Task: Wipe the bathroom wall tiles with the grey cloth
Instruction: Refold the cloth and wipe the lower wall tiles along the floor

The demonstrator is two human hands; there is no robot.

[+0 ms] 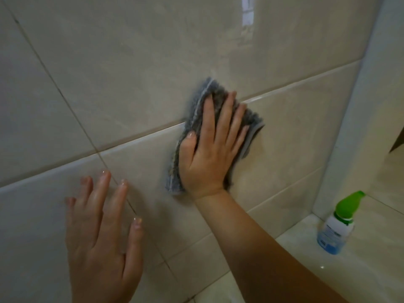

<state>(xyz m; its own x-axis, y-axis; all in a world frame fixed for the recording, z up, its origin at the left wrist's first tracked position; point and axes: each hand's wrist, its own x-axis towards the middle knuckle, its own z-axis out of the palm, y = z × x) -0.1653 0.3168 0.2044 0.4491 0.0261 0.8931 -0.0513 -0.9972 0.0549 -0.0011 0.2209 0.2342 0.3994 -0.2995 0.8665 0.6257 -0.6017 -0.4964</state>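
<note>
The folded grey cloth point(202, 99) lies flat against the beige wall tiles point(109, 73), across a horizontal grout line near the middle of the view. My right hand point(212, 147) presses on it with straight, spread fingers, covering most of the cloth. My left hand point(102, 232) rests flat on the tiles at the lower left, fingers spread, holding nothing, well apart from the cloth.
A spray bottle point(336, 226) with a green top and blue liquid stands on a tiled ledge point(295, 248) at the lower right, near a wall corner point(341, 149). A white strip point(248, 12) is stuck to the wall at the top.
</note>
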